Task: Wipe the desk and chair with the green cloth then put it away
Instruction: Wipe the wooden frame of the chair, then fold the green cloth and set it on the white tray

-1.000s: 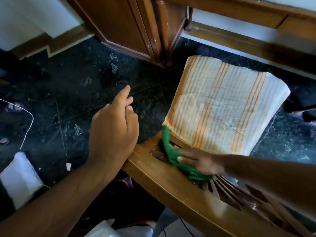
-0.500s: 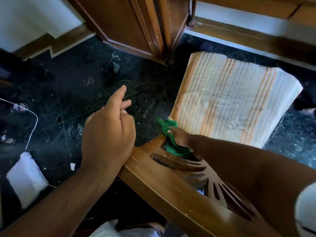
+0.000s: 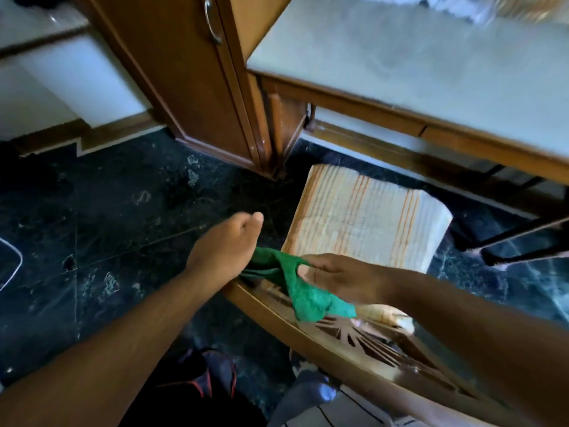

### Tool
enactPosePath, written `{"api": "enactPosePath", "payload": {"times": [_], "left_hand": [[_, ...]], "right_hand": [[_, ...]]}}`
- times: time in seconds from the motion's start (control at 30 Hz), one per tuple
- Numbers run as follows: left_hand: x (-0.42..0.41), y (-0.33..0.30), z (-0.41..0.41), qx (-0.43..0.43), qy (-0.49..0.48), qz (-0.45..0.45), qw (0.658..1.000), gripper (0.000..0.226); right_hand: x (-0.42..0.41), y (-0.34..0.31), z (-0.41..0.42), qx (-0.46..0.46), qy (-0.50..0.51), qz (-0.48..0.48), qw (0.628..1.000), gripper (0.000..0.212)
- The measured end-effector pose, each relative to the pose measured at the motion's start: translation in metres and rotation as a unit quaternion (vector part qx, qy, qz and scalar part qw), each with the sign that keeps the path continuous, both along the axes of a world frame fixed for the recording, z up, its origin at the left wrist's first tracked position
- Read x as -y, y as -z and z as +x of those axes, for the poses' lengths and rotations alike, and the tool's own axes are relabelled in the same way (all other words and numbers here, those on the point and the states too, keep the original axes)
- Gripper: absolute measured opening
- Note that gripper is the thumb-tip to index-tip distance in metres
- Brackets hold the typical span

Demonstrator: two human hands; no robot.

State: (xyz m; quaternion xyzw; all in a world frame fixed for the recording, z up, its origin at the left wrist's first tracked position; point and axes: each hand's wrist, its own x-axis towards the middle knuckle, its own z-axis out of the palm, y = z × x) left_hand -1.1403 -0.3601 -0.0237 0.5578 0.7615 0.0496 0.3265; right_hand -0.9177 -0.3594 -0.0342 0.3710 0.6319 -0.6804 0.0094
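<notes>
our left hand [image 3: 223, 252] pinches one end of crumpled green cloth [image 3: 303, 291] | right hand [image 3: 341, 277] grips other end | above carved wooden chair back [image 3: 354, 340]

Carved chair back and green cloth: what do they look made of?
The carved brown chair back looks like varnished wood: warm brown, glossy highlights along its top rail, cut-out fan pattern. The green cloth looks like soft, napped fabric, possibly microfibre: it drapes limply between both hands with a fuzzy surface.
</notes>
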Motion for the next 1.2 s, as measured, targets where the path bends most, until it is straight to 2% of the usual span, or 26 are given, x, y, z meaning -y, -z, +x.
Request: {"api": "enactPosePath", "payload": {"times": [0.03,0.1,0.17,0.23,0.33,0.4,0.47,0.5,0.6,0.63,0.7,0.77,0.8,0.83,0.93,1.0,1.1,1.2], "left_hand": [[-0.006,-0.003,0.001,0.044,-0.015,-0.096,0.994,0.077],[-0.02,-0.008,0.008,0.156,-0.017,-0.265,0.951,0.094],[-0.037,-0.018,0.028,0.255,-0.003,-0.352,0.901,0.097],[-0.053,-0.033,0.061,0.3,0.003,-0.385,0.873,0.086],[-0.073,-0.057,0.118,0.334,0.047,-0.321,0.885,0.038],[-0.085,-0.068,0.152,0.381,0.054,-0.246,0.889,0.014],[-0.093,-0.078,0.179,0.441,0.055,-0.191,0.875,0.023],[-0.096,-0.082,0.193,0.462,0.055,-0.173,0.868,0.028],[-0.099,-0.078,0.23,0.493,0.049,-0.136,0.858,0.021],[-0.098,-0.073,0.245,0.497,0.041,-0.133,0.856,0.023],[-0.095,-0.059,0.276,0.505,0.013,-0.134,0.853,0.03],[-0.093,-0.045,0.313,0.526,-0.023,-0.147,0.838,0.025],[-0.092,-0.038,0.337,0.532,-0.039,-0.157,0.832,0.022],[-0.091,-0.032,0.362,0.529,-0.05,-0.166,0.831,0.021],[-0.091,-0.017,0.439,0.487,-0.06,-0.175,0.854,0.032],[-0.094,-0.007,0.492,0.463,-0.064,-0.159,0.87,0.031],[-0.098,0.004,0.563,0.441,-0.073,-0.139,0.884,0.024],[-0.102,0.009,0.626,0.421,-0.053,-0.135,0.895,0.022]], "right_hand": [[0.002,-0.015,0.008,-0.004,0.001,0.023,1.0,0.026],[0.008,-0.043,0.028,-0.003,0.027,0.084,0.996,0.027],[0.014,-0.066,0.052,-0.005,0.071,0.141,0.987,0.03],[0.019,-0.083,0.082,0.008,0.106,0.165,0.98,0.036],[0.025,-0.096,0.131,0.02,0.166,0.171,0.971,0.034],[0.031,-0.095,0.165,-0.032,0.276,0.092,0.956,0.06],[0.035,-0.083,0.194,-0.091,0.372,-0.043,0.923,0.094],[0.038,-0.077,0.208,-0.123,0.382,-0.091,0.911,0.095],[0.04,-0.057,0.249,-0.164,0.425,-0.136,0.88,0.061],[0.038,-0.05,0.268,-0.176,0.455,-0.137,0.862,0.056],[0.031,-0.04,0.307,-0.237,0.516,-0.15,0.809,0.048],[0.025,-0.03,0.348,-0.297,0.571,-0.188,0.742,0.037],[0.022,-0.024,0.371,-0.297,0.588,-0.21,0.723,0.033],[0.02,-0.017,0.394,-0.271,0.594,-0.216,0.726,0.031],[0.013,-0.007,0.469,-0.161,0.589,-0.174,0.773,0.031],[0.01,-0.007,0.524,-0.15,0.596,-0.16,0.772,0.03],[0.01,-0.009,0.593,-0.067,0.604,-0.109,0.787,0.021],[0.009,-0.008,0.646,-0.046,0.611,-0.09,0.785,0.02]]}}
